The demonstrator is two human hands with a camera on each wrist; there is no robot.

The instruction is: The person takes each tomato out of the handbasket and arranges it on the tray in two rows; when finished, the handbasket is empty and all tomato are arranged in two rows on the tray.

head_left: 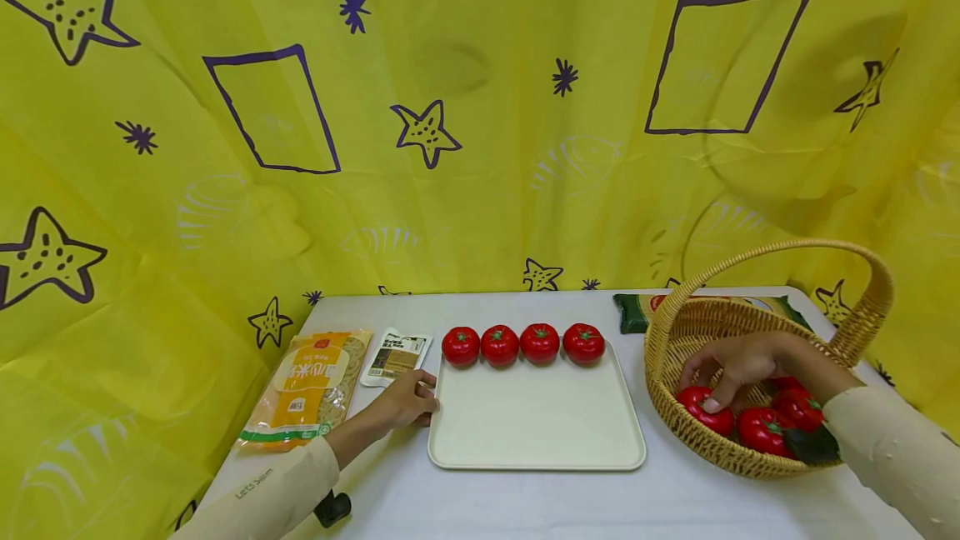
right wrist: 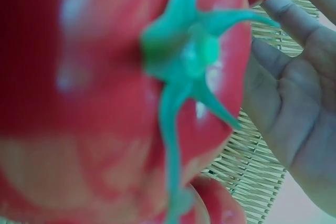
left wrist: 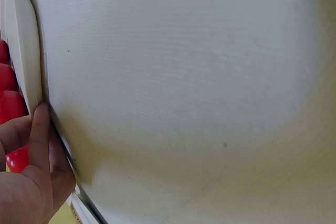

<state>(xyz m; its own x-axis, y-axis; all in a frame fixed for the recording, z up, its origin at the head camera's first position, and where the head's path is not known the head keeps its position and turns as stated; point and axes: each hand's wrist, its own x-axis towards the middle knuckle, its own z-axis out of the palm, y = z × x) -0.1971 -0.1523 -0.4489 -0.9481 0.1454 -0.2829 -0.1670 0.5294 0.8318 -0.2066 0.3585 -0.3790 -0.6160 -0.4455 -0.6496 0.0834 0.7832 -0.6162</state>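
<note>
My left hand [head_left: 411, 399] holds the left rim of a cream rectangular tray [head_left: 536, 423]; in the left wrist view its fingers [left wrist: 39, 142] lie against that rim. Several red tomatoes [head_left: 500, 346] with green stems stand in a row along the tray's far side. Over at the right, my right hand [head_left: 738, 363] reaches into a wicker basket [head_left: 656, 365] and grips a tomato [head_left: 705, 412] near its left wall. More tomatoes [head_left: 763, 430] lie beside it, partly under the wrist. A large tomato [right wrist: 121, 87] fills much of the right wrist view, close to the camera.
Left of the tray lie an orange and clear food bag [head_left: 307, 386] and a small white-and-brown packet [head_left: 396, 357]. A green package [head_left: 633, 312] lies behind the basket, whose tall arched handle [head_left: 787, 246] rises over it. A yellow patterned curtain [head_left: 480, 215] hangs behind the white table [head_left: 525, 507].
</note>
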